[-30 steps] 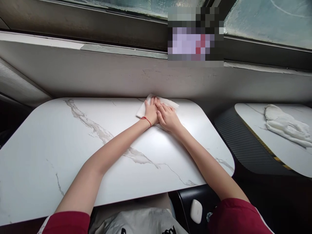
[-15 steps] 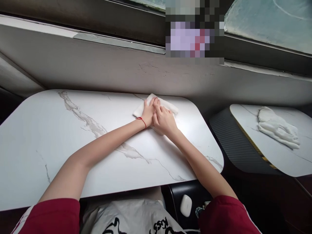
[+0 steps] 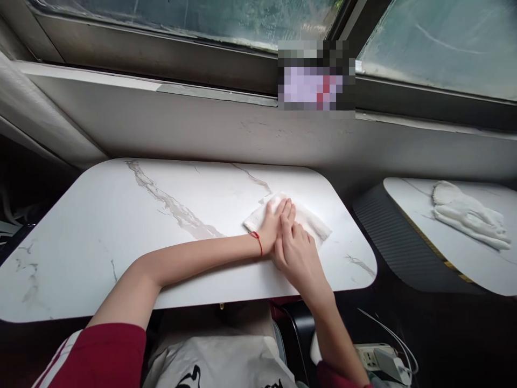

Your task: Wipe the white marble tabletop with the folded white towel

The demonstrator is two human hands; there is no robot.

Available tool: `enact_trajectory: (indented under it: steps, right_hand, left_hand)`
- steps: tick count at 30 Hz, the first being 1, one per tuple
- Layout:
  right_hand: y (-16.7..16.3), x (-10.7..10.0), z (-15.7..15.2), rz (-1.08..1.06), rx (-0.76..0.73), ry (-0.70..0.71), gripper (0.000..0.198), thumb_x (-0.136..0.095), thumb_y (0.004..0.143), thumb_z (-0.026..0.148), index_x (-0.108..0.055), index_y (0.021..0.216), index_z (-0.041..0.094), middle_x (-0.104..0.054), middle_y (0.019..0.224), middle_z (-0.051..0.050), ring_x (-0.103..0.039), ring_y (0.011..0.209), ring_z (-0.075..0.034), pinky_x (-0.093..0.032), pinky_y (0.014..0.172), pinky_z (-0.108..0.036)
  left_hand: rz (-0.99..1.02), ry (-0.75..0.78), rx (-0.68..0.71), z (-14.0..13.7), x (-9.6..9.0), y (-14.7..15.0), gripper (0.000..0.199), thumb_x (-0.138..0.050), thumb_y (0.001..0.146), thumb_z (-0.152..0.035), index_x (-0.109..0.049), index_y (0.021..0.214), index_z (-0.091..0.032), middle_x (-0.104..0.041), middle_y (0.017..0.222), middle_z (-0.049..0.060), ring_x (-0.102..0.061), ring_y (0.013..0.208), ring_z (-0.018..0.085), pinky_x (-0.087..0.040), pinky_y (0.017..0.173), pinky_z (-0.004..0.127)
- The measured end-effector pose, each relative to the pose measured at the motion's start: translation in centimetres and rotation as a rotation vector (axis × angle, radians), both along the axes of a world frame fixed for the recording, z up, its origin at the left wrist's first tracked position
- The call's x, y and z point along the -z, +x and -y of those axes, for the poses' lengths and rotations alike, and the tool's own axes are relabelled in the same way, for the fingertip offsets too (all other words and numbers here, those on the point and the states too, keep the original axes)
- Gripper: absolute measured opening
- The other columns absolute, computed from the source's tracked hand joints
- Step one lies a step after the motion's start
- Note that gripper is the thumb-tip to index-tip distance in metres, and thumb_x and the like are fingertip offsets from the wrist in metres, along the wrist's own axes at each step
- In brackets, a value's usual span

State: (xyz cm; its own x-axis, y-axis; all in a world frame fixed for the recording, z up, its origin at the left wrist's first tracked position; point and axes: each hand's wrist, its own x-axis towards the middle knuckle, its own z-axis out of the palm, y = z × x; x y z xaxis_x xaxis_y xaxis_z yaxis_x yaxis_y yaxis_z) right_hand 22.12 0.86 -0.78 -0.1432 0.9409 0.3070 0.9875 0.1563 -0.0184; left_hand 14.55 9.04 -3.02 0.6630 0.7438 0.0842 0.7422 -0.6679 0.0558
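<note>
A folded white cloth [image 3: 317, 223] lies flat on the marble-patterned tabletop [image 3: 226, 188], toward its right end. My left hand [image 3: 274, 226], with a red string bracelet [image 3: 257, 241] at the wrist, presses on the cloth with its fingers stretched out flat. Over the back and edge of it rests my right hand [image 3: 299, 256], its fingers slightly bent and reaching onto the cloth. Neither hand visibly grips the cloth. Part of the cloth is hidden beneath both hands.
A second table [image 3: 412, 215] stands to the right, with a crumpled white cloth [image 3: 470, 215] on it. Beyond the tables run a wall [image 3: 181, 129] and windows. A power strip [image 3: 375, 355] with a white cable sits low at the right.
Both hands and the cloth have moved together toward me and to the right, away from the tabletop's far edge. The camera view has shifted, showing more of the windows.
</note>
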Motion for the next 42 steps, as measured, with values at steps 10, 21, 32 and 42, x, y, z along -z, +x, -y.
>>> enact_trajectory:
  steps: [10, 21, 32, 42]
  right_hand:
    - [-0.3, 1.6, 8.4, -0.277, 0.175, 0.106, 0.055, -0.030, 0.106, 0.030, -0.032, 0.161, 0.031, -0.065, 0.120, -0.014, -0.062, 0.103, -0.033, -0.051, 0.087, -0.053]
    - [4.9, 3.8, 5.0, -0.344, 0.061, 0.114, 0.056, -0.034, 0.107, 0.041, -0.029, 0.161, 0.029, -0.035, 0.164, -0.015, -0.031, 0.154, -0.035, -0.039, 0.115, -0.063]
    - [10.8, 4.9, -4.5, -0.364, 0.158, 0.038, 0.066, -0.026, 0.104, 0.057, -0.032, 0.160, 0.022, -0.034, 0.164, -0.018, -0.028, 0.154, -0.038, -0.031, 0.119, -0.067]
    - [14.2, 4.5, -17.6, -0.397, 0.034, -0.131, 0.070, -0.029, 0.099, 0.069, -0.040, 0.156, 0.029, -0.036, 0.165, -0.011, -0.026, 0.156, -0.037, -0.024, 0.124, -0.066]
  left_hand:
    - [-0.031, 0.097, 0.134, 7.3, 1.0, 1.1, 0.066, -0.039, 0.098, -0.032, -0.033, 0.162, -0.018, -0.032, 0.169, 0.010, -0.020, 0.160, 0.027, -0.026, 0.130, 0.052]
    - [0.044, 0.001, 0.317, 4.6, -0.8, 2.4, 0.076, -0.053, 0.095, -0.045, -0.036, 0.159, -0.007, -0.032, 0.166, 0.022, -0.023, 0.158, 0.036, -0.022, 0.129, 0.052]
    - [0.101, 0.024, 0.394, -4.2, -0.6, 7.3, 0.061, -0.051, 0.100, -0.041, -0.045, 0.152, -0.010, -0.041, 0.163, 0.018, -0.032, 0.154, 0.030, -0.023, 0.126, 0.043]
    - [0.158, -0.022, 0.159, -13.2, -0.2, 8.6, 0.065, -0.051, 0.098, -0.043, -0.043, 0.155, -0.012, -0.040, 0.164, 0.016, -0.032, 0.153, 0.028, -0.020, 0.127, 0.041]
